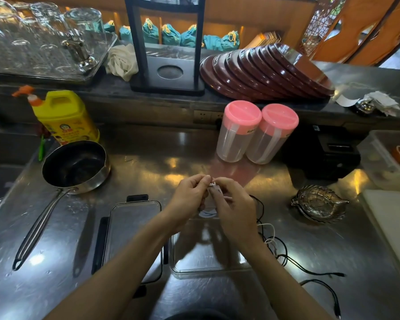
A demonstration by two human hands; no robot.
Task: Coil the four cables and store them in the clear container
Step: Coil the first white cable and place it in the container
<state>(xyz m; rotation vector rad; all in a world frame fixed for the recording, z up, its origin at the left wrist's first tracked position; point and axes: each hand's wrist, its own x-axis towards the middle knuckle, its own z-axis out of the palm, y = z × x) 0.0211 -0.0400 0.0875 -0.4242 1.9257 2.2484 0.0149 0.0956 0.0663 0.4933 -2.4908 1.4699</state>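
Observation:
My left hand [189,197] and my right hand [233,204] meet above the steel counter, both pinching a white cable [211,184] whose plug end shows between the fingertips. A loop of it hangs below my hands. The clear container [194,266] lies open under my forearms. Its clear lid [134,227] with black clips rests to the left. Right of my right wrist, a tangle of black cables [284,257] and another white cable [269,239] lies on the counter. One more black cable [330,294] trails at the lower right.
A saucepan [75,165] with a long handle sits at the left, in front of a yellow soap jug [65,116]. Two pink-lidded jars [256,132] stand behind my hands. A glass fish-shaped dish [319,203] and a white board [390,227] lie at the right.

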